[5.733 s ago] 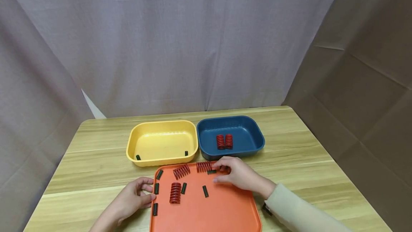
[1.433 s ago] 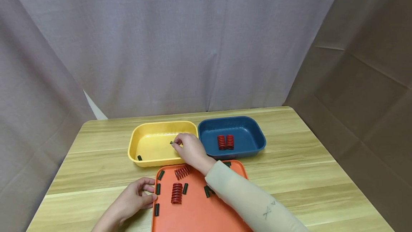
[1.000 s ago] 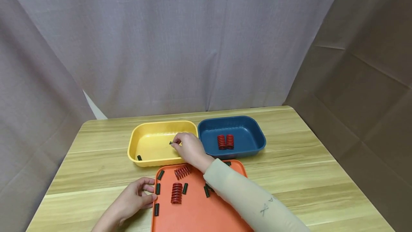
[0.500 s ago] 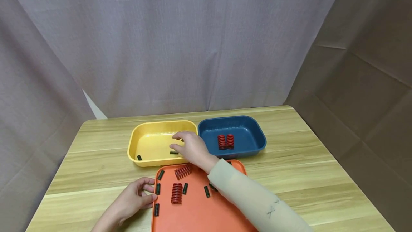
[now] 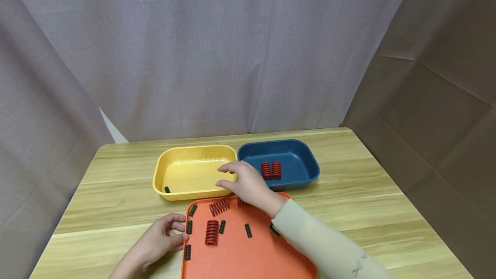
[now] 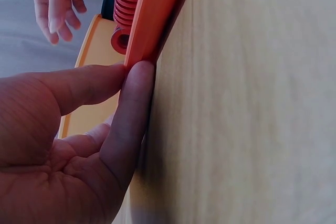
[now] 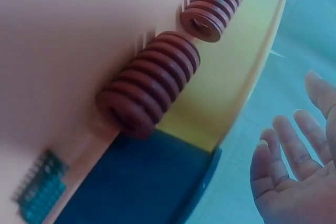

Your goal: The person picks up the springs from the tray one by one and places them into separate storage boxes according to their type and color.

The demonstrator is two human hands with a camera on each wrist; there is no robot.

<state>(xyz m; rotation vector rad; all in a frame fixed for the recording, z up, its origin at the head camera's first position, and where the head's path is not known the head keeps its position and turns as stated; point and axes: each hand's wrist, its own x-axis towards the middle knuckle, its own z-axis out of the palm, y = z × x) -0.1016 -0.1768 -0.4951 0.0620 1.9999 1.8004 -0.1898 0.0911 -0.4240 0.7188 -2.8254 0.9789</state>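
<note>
My left hand (image 5: 164, 236) pinches the left rim of the orange tray (image 5: 240, 255) between thumb and finger, as the left wrist view shows. Fingers spread and holding nothing, my right hand (image 5: 249, 184) hovers over the front right corner of the yellow bin (image 5: 190, 173). A small dark coil spring (image 5: 167, 189) lies in that bin's front left; its front right is hidden by the hand. On the tray are large red springs (image 5: 211, 232) and several small dark springs (image 5: 248, 230). One red spring there is partly covered by the right hand.
Right of the yellow bin stands a blue bin (image 5: 298, 169) with two red springs (image 5: 276, 170) side by side. Both bins sit behind the tray on a wooden table (image 5: 360, 193). Grey curtain (image 5: 232, 55) hangs behind the table; brown cloth (image 5: 438, 98) hangs at the right.
My right hand picked up a small dark spring from the tray, let it go in the yellow bin and has drawn back to the right. My left hand has stayed on the rim.
</note>
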